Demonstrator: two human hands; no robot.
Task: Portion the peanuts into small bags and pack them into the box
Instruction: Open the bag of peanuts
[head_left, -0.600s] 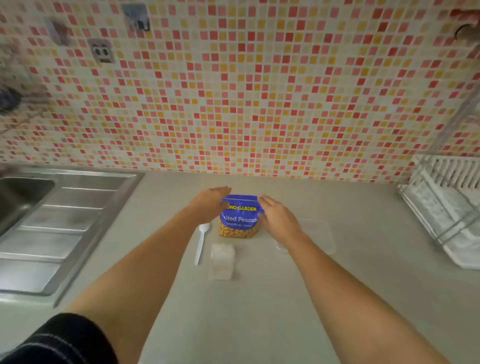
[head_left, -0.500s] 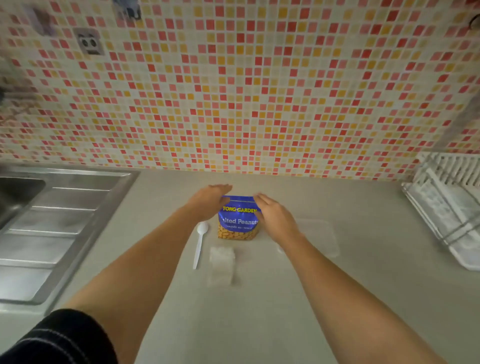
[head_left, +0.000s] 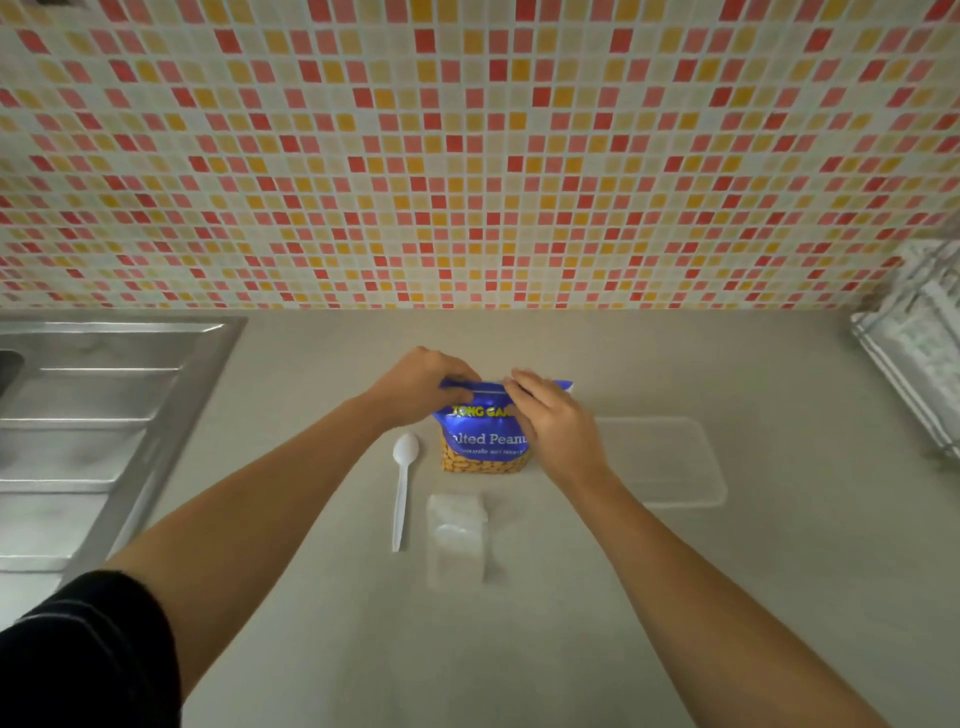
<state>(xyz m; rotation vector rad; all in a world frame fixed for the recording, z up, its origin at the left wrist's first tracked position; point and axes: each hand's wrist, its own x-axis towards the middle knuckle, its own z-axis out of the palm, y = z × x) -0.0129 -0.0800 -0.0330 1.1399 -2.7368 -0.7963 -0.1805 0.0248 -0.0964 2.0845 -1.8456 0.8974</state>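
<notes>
While the upright blue foil bag of salted peanuts (head_left: 485, 441) stands on the beige surface (head_left: 561, 639), its top seal, running left to right, is pinched by fingers of the left hand (head_left: 421, 382) and right hand (head_left: 553, 423), both equally near.

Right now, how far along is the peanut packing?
Done: only the setup; the spoon, small bags and clear box lie ready on the counter. In hand: the left hand and right hand pinch the top edge of the peanut bag, apparently to open it. Left: scooping, filling the bags, packing the box.
</notes>
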